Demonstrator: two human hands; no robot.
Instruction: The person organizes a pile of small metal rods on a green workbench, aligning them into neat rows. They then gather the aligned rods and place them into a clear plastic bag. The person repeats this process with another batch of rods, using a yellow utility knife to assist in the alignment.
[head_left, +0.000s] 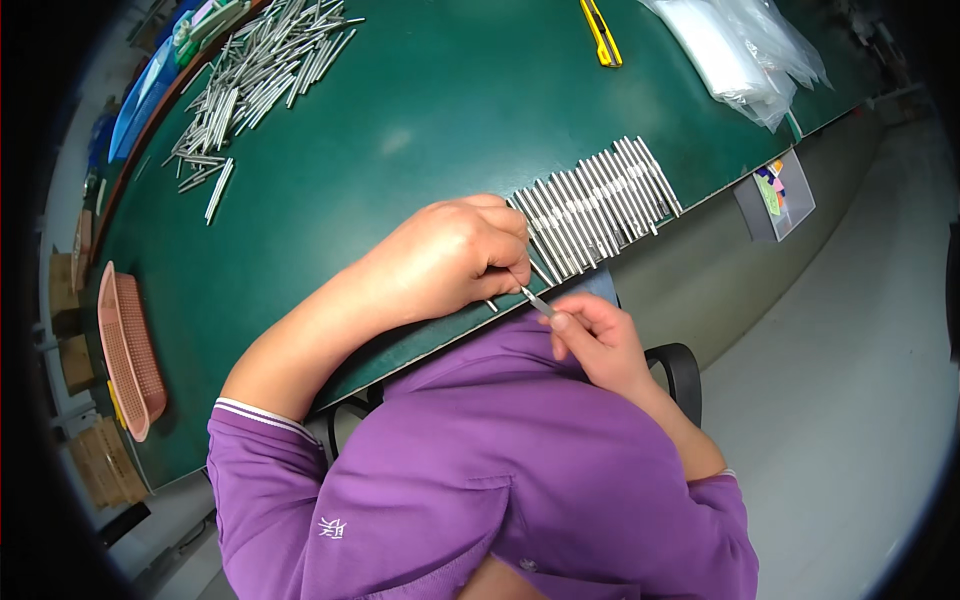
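Note:
A row of slim metal rods (585,210) lies side by side along the table's near edge. My left hand (465,255) is at the row's left end, fingers curled and pinched together; whatever they hold is hidden. Below that hand the end of one rod (491,305) shows on the table. My right hand (600,340), just off the edge, pinches a slim grey pen-like metal tool (542,304) between thumb and fingers. The tool's narrow tip points up and left, close to my left fingertips; whether it touches anything cannot be made out.
On the green table (420,130), a loose heap of metal rods (260,75) lies at the far left. A yellow utility knife (601,35) and clear plastic bags (735,50) are at the back. A pink basket (132,350) stands left; a grey bin (778,200) hangs by the right edge.

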